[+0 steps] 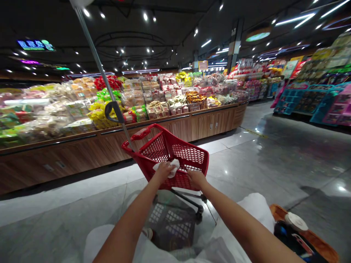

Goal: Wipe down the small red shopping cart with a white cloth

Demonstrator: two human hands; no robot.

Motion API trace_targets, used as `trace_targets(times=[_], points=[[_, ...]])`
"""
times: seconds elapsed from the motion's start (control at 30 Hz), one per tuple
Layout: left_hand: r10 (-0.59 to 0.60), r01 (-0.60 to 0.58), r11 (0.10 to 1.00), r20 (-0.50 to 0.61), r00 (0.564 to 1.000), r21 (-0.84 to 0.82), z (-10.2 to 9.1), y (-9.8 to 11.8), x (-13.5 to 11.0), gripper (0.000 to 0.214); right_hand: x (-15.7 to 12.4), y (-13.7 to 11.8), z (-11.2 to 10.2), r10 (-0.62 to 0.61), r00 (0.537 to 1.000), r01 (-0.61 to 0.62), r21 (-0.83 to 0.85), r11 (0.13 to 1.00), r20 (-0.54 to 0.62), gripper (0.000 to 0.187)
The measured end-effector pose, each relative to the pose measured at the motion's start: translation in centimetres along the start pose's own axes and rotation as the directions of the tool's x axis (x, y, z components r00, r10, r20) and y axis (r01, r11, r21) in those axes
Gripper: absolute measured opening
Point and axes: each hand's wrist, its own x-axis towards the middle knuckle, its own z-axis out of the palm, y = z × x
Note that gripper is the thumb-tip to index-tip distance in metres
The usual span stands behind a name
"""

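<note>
A red plastic mesh shopping basket on wheels (168,157) stands in front of me, with a grey pole (99,69) rising from its left side. My left hand (163,172) grips the basket's near rim, pressing a crumpled white cloth or tissue (173,167) against it. My right hand (196,179) curls over the same rim a little to the right. The basket's interior looks bare in the visible part, though my hands hide some of it.
A long wooden display counter (115,144) heaped with packaged foods runs along the left. Polished grey tile floor (276,164) stretches right toward shelves of boxed goods. An orange woven bag (307,233) with a white lid sits at lower right.
</note>
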Motion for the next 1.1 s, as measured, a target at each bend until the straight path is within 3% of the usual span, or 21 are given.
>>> trace_targets(times=[0.1,0.17,0.23,0.4,0.5,0.6,0.77,0.87,0.97,1.1], points=[[-0.207,0.207,0.974,-0.01,0.978,0.094,-2.2,-4.2,-1.2,0.024,0.0,0.5,0.2,-0.023,1.0,0.023,-0.012,1.0,-0.008,0.036],[-0.275,0.274,0.957,0.0,0.961,0.097,-3.0,-4.7,-1.5,0.023,-0.2,0.3,0.4,-0.026,1.0,0.025,-0.009,1.0,-0.017,0.035],[-0.245,0.243,0.968,0.045,0.968,0.057,-2.8,-2.8,-1.2,0.026,-0.4,-0.1,0.5,-0.018,0.999,0.017,-0.003,1.0,-0.032,0.034],[-0.082,0.084,0.996,0.08,0.993,-0.023,-0.3,5.6,0.7,0.034,-0.4,-0.5,0.3,-0.029,0.999,0.029,0.018,0.999,-0.044,0.032],[0.015,-0.014,1.0,0.093,0.996,-0.01,0.1,6.4,0.9,0.033,-0.2,0.1,0.1,-0.083,0.996,0.084,0.022,0.996,-0.038,0.031],[0.044,-0.05,0.998,0.131,0.99,0.043,-1.1,2.6,-0.5,0.031,-0.2,0.7,-0.1,-0.106,0.994,0.105,-0.009,0.994,-0.023,0.031],[-0.143,0.133,0.979,0.058,0.988,0.156,-4.8,-6.8,-5.5,0.027,-0.3,0.8,0.0,-0.103,0.995,0.103,-0.035,0.994,-0.001,0.03],[-0.182,0.173,0.963,0.021,0.983,0.208,-6.2,-9.0,-7.2,0.031,-0.3,0.5,0.0,-0.104,0.994,0.104,-0.03,0.994,-0.012,0.029],[-0.219,0.213,0.959,0.012,0.976,0.186,-5.6,-7.0,-6.9,0.027,-0.3,-0.1,0.2,-0.09,0.996,0.089,-0.028,0.996,-0.024,0.031],[-0.205,0.199,0.974,0.052,0.977,0.105,-2.5,0.3,-3.7,0.03,-0.2,-0.4,0.5,-0.085,0.995,0.083,-0.029,0.996,-0.048,0.031]])
